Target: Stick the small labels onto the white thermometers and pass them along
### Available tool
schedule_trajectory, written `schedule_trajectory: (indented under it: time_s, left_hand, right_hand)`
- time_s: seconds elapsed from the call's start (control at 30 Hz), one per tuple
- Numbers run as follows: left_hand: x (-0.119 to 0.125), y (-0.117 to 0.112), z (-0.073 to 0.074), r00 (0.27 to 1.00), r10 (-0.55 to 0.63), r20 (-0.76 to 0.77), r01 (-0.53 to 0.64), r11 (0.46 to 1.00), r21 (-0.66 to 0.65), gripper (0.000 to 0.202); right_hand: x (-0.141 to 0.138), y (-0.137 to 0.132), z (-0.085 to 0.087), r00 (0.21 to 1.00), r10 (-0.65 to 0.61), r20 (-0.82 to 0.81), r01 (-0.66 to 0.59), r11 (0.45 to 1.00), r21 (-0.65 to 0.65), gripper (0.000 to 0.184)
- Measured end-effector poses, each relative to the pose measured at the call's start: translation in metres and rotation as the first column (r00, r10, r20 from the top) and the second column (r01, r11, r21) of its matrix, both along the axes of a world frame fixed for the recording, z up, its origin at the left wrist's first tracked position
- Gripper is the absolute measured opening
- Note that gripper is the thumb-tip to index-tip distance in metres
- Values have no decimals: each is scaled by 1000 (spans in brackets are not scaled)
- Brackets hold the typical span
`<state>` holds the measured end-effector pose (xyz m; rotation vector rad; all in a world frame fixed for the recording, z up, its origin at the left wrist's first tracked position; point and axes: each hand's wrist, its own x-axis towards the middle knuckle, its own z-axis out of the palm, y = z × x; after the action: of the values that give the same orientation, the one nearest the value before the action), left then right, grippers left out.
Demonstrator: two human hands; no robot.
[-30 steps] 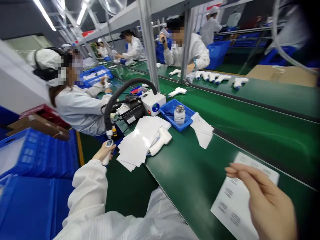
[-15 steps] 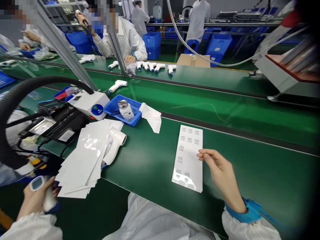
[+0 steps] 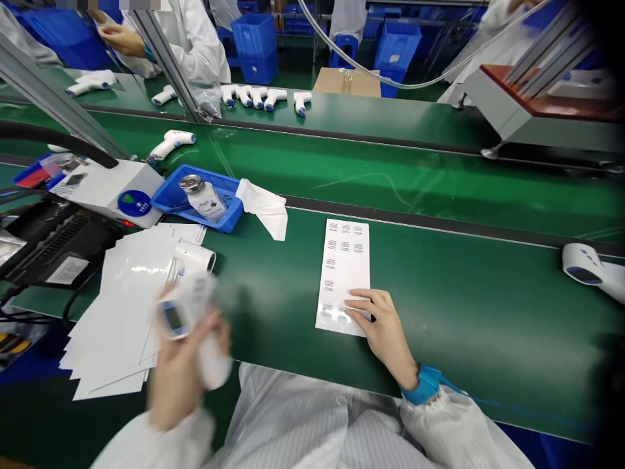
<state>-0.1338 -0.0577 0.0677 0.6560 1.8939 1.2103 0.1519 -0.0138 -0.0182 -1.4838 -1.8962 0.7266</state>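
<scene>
My left hand (image 3: 178, 371), smeared by motion, is wrapped round a white infrared thermometer (image 3: 193, 306) with a small dark screen. It hangs over the front of the green bench, beside a stack of white sheets (image 3: 122, 293). Another white thermometer (image 3: 195, 256) lies on the right edge of that stack, partly hidden behind my left hand. To the right, a white label sheet (image 3: 344, 273) with small printed stickers lies flat on the bench. My right hand (image 3: 383, 332), in a blue wrist strap (image 3: 424, 384), touches its lower right part, fingers apart.
A blue tray (image 3: 227, 221) holds a metal-capped bottle (image 3: 208, 200); a white cloth (image 3: 266, 205) hangs over its side. At left stand a white box device (image 3: 110, 189) and black equipment (image 3: 63, 244). A thermometer (image 3: 588, 266) lies far right. Across the belt are several thermometers and a co-worker's sleeve (image 3: 200, 45).
My left hand has brought the thermometer up and right, from beside the sheets to over the bench front. My right hand has moved from the label sheet's right edge onto its lower part. The view has shifted.
</scene>
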Motion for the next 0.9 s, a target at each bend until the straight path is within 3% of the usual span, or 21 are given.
schedule_trajectory:
  time_s: [0.07, 0.1, 0.17, 0.23, 0.4, 0.57, 0.77, 0.9]
  left_hand:
    - [45, 8, -9, 925, -231, 302, 189, 969, 161, 76]
    - [66, 15, -16, 868, -324, 375, 262, 942, 208, 76]
    - [99, 33, -32, 793, -445, 417, 359, 893, 271, 73]
    - [117, 47, -44, 767, -497, 405, 402, 865, 301, 67]
    - [124, 59, -58, 733, -566, 378, 462, 821, 335, 62]
    - [123, 60, -61, 755, -571, 322, 478, 816, 325, 63]
    - [125, 61, -62, 783, -567, 256, 476, 811, 341, 62]
    - [125, 59, -60, 789, -540, 293, 448, 832, 327, 62]
  right_hand:
    - [-1, 2, 1, 1000, -3, -9, 3, 1000, -10, 14]
    - [-2, 3, 2, 1000, -7, -11, 7, 1000, -16, 14]
    - [-3, 4, 2, 1000, -15, -10, 14, 1000, -28, 15]
    - [-3, 5, 2, 1000, -18, -1, 18, 999, -42, 15]
    - [-3, 12, 1, 1000, -13, 22, 15, 997, -70, 13]
    - [-8, 14, 6, 995, -26, 96, 30, 999, -42, 7]
    - [0, -2, 16, 978, 148, 147, -166, 979, 119, 9]
    - [8, -5, 13, 992, 58, 113, -67, 995, 76, 9]
